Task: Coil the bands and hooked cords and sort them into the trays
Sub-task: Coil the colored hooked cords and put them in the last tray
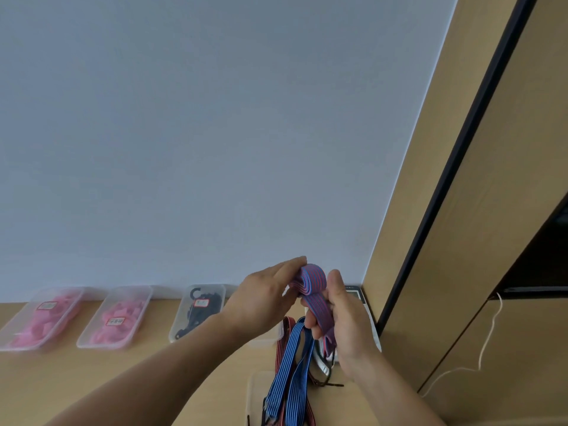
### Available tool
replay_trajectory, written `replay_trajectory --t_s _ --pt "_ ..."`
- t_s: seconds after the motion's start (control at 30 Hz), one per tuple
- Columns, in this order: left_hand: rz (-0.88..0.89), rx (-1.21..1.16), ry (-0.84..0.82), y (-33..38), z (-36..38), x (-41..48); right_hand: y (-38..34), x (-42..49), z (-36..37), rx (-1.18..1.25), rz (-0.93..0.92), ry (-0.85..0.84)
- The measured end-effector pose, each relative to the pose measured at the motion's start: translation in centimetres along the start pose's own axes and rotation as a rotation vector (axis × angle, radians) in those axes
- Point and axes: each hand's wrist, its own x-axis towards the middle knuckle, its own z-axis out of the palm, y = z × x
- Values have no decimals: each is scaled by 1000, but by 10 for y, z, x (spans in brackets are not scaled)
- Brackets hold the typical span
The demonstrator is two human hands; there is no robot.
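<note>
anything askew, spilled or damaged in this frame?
Nothing spilled or broken. Two small oddities: a black hook sticks up at the far end of the tray of black cords, and uncoiled blue cords lie in a loose heap below the hands. The left hand and right hand hold the striped band.

This looks like a plain office or workroom set up for sorting. A row of labelled clear plastic trays (132, 292) at lower left sits on a light wood-laminate tabletop (123, 379) against a bare pale wall (215, 133). Matching dark-edged cabinet panels (445, 241) stand at right.
</note>
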Motion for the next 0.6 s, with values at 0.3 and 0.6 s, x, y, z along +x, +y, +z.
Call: replay_trajectory --t_s 0.3,0.6 --pt "219 209 47 -19 2 -4 0 0 7 16 -7 43" --pt "-1074 -1205 -366 3 -22 16 2 3 5 20 -48 10"
